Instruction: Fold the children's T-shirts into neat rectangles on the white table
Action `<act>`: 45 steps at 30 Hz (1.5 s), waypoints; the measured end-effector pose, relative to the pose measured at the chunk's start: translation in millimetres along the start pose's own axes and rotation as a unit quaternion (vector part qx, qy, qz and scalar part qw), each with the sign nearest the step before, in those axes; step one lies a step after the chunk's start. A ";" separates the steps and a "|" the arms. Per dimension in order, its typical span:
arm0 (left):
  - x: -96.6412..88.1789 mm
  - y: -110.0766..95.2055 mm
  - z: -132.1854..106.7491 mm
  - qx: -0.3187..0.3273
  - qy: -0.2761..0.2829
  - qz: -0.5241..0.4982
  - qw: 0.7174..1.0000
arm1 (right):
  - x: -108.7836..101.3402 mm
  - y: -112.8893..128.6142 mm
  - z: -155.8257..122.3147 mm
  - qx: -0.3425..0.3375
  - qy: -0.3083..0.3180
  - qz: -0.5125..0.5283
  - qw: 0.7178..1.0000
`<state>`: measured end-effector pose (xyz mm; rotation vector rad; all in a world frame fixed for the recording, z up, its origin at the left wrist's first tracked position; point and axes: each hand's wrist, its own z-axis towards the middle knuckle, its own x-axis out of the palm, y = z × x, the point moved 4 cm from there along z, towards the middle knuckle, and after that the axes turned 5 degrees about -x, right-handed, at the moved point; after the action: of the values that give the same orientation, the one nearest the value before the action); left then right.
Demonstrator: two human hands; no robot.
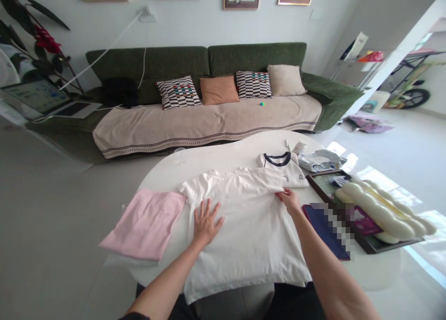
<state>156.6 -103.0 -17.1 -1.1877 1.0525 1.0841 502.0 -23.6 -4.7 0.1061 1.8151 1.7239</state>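
White T-shirt (pixel 244 236), lower centre: likely light, limp; grip at sleeve (pixel 268 183). Left hand (pixel 206 222) spread flat; right hand (pixel 290 202) pinching sleeve.

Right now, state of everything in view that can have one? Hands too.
White T-shirt: spread out, unfolded
Left hand: flat on the T-shirt, fingers spread
Right hand: pinching the T-shirt's edge
Pink garment: folded
Dark-collared shirt: folded
Laptop: open, screen lit
Clear cup: upright, contents unclear
Silvery packet: open or sealed, can't tell
Four cushions: propped up
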 end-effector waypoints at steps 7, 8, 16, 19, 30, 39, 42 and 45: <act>-0.2 -1.0 -1.2 0.001 0.005 -0.002 1.000 | -88.1 -24.7 -97.4 -0.021 0.045 -0.093 0.994; 0.2 -1.2 -0.9 0.002 0.005 -0.004 1.000 | -103.0 -32.8 -116.0 -0.017 0.049 -0.120 0.991; -9.6 3.4 -7.8 0.069 0.025 -0.125 0.989 | -126.7 -65.5 -211.6 -0.033 0.107 -0.199 0.974; -27.8 15.8 -46.5 0.101 0.010 -0.198 0.975 | -118.4 -62.7 -220.3 -0.038 0.071 -0.219 0.972; -24.3 38.7 -196.7 0.002 0.009 -0.085 0.996 | -104.5 -11.2 -211.5 0.010 0.025 -0.046 0.999; -44.5 56.1 -159.1 -0.035 0.049 -0.238 0.969 | -131.2 35.0 -170.9 -0.075 0.042 -0.077 0.993; -55.5 74.2 -152.2 -0.076 0.045 -0.275 0.957 | -138.3 38.0 -165.4 -0.097 0.026 -0.131 0.986; -54.9 83.9 -151.7 -0.157 0.101 -0.345 0.920 | -140.1 45.2 -163.4 -0.106 0.013 -0.151 0.983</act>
<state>57.7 -253.2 10.4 -1.7849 0.5253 0.5821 519.4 -225.0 81.9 -0.2686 1.5598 1.6910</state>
